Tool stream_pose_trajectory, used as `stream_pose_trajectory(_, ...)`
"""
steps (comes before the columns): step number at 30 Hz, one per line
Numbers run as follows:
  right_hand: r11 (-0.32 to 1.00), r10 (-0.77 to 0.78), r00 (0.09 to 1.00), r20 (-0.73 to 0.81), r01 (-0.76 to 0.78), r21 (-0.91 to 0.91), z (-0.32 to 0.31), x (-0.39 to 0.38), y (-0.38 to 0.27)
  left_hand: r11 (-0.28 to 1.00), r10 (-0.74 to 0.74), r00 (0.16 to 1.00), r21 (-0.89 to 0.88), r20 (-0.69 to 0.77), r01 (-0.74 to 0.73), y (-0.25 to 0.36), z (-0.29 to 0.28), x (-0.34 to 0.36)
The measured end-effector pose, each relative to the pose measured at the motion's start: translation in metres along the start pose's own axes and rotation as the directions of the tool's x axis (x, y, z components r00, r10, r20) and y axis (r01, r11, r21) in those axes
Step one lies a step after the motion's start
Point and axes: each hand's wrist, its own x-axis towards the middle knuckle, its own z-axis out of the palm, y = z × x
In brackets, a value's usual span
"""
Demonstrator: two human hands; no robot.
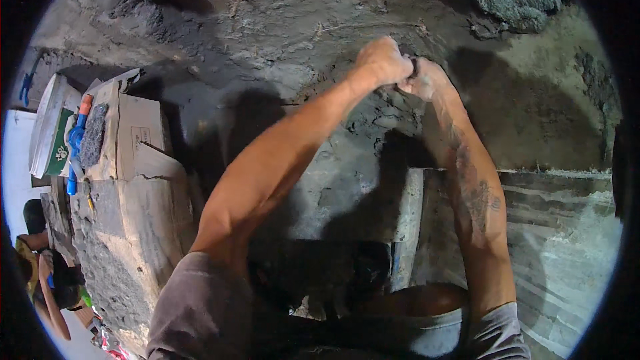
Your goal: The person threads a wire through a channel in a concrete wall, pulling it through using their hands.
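Observation:
My left hand [385, 61] and my right hand [424, 81] meet in front of a rough surface of grey, wet-looking mortar [280, 53]. Fingers on both hands are curled closed. Between them a small dark bit [413, 67] shows, too covered to tell what it is. Cracks and uneven ridges run through the mortar just below and around my hands. Both forearms reach up from the lower edge, and their shadows fall on the surface.
At left stands a torn cardboard box [143, 127] beside a white bucket [47, 117]. A blue tool with an orange end [78, 130] and a grey fuzzy pad [94, 135] lie there. Another person's arm [50, 287] shows far left. A streaked grey panel [567, 227] stands right.

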Motion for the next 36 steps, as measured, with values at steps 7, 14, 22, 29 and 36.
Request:
stream_pose_trajectory(7, 0.997, 0.041, 0.978, 0.204, -0.025, -0.079, 0.012, 0.02, -0.007, 0.993, 0.024, 1.0, 0.112, 0.018, -0.026, -0.002, 0.018, -0.036)
stream_pose_trajectory(14, 0.359, -0.224, 0.972, -0.071, 0.015, -0.933, 0.011, -0.003, -0.034, 0.961, 0.208, 0.973, 0.208, -0.098, -0.184, 0.025, 0.056, -0.056)
stream_pose_trajectory(22, 0.274, -0.519, 0.853, -0.052, 0.108, -0.956, 0.0, -0.017, -0.018, 0.877, 0.332, 0.936, 0.405, -0.12, -0.26, 0.019, 0.091, -0.059)
stream_pose_trajectory(29, 0.47, -0.52, 0.821, -0.233, 0.048, -0.881, -0.004, -0.011, -0.012, 0.75, 0.468, 0.883, 0.537, -0.018, -0.387, 0.006, 0.083, -0.055)
stream_pose_trajectory(36, 0.45, -0.597, 0.761, -0.256, 0.053, -0.891, 0.001, -0.001, 0.011, 0.625, 0.557, 0.83, 0.667, -0.019, -0.405, -0.008, 0.072, -0.06)
